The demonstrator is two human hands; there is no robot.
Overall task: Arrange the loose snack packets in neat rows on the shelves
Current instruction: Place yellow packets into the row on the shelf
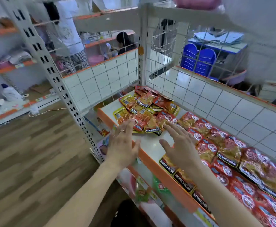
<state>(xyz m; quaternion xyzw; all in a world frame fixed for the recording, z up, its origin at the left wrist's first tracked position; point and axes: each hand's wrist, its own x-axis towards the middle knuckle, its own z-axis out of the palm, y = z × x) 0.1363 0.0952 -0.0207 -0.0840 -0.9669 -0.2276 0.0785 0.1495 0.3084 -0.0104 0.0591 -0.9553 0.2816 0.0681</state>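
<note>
packets [143, 110] lie in a messy pile on the shelf [150, 145]. left hand [121, 145] and right hand [182, 145] are at its near edge, fingers [125, 127] spread wide, holding nothing. neat rows [229, 161] lie to the right.

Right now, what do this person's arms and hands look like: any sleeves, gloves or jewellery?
No sleeves, gloves, watch or bracelet show; both arms are bare as far as the picture reaches. The left hand wears a thin ring on one finger. The right hand shows no ring.
</note>
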